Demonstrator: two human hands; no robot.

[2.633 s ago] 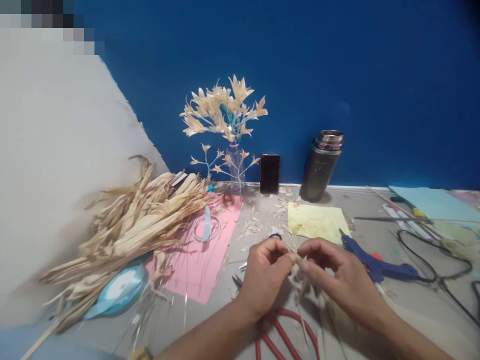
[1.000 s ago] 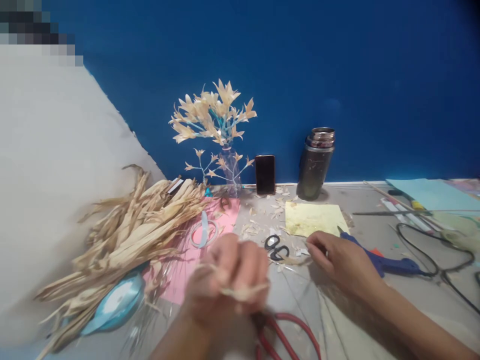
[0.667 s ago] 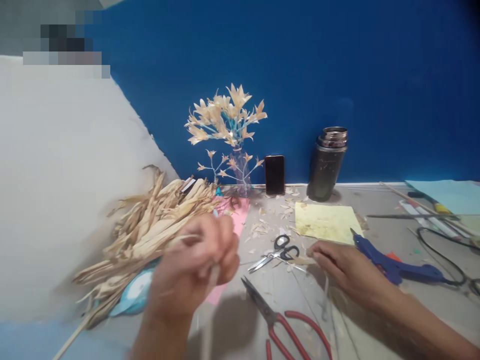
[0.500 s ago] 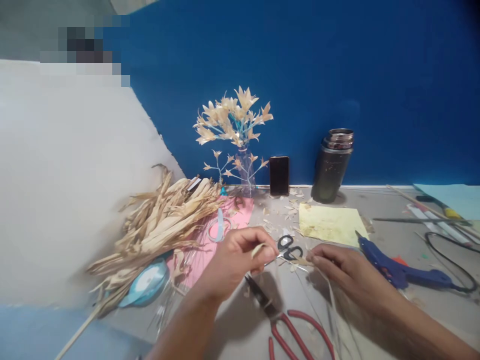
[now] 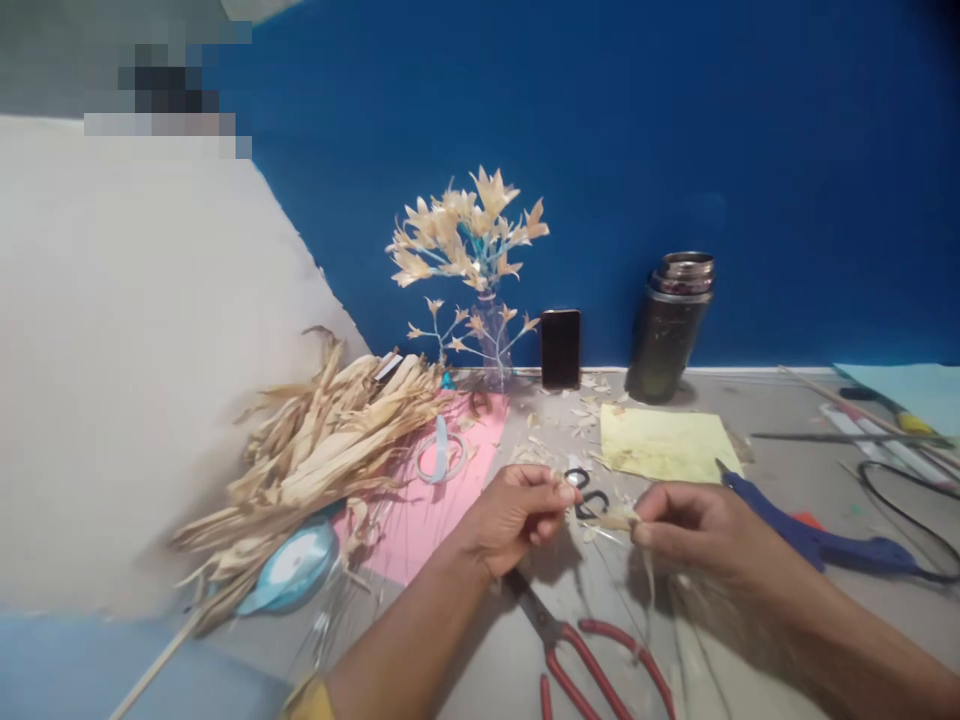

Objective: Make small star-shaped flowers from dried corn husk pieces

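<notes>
My left hand [image 5: 517, 515] hovers over the table with fingers pinched together near a small pair of black-handled scissors [image 5: 589, 497]; what the pinch holds is too small to name. My right hand [image 5: 694, 525] pinches a small piece of dried corn husk [image 5: 616, 520], and a thin strand hangs down from it. The two hands are a short way apart, facing each other. Red-handled shears [image 5: 577, 640] lie on the table just below them.
A heap of dried corn husks [image 5: 315, 450] lies left, over pink paper [image 5: 435, 500] with a ribbon roll [image 5: 289, 565]. At the back stand a husk-flower vase [image 5: 480, 260], a phone [image 5: 560, 348] and a steel flask [image 5: 667, 325]. Yellow paper [image 5: 664, 445] and a blue glue gun [image 5: 817, 540] lie right.
My left hand swung out to the left with a husk strip, then came back to the middle beside my right hand. My right hand lifted its husk piece slightly off the table.
</notes>
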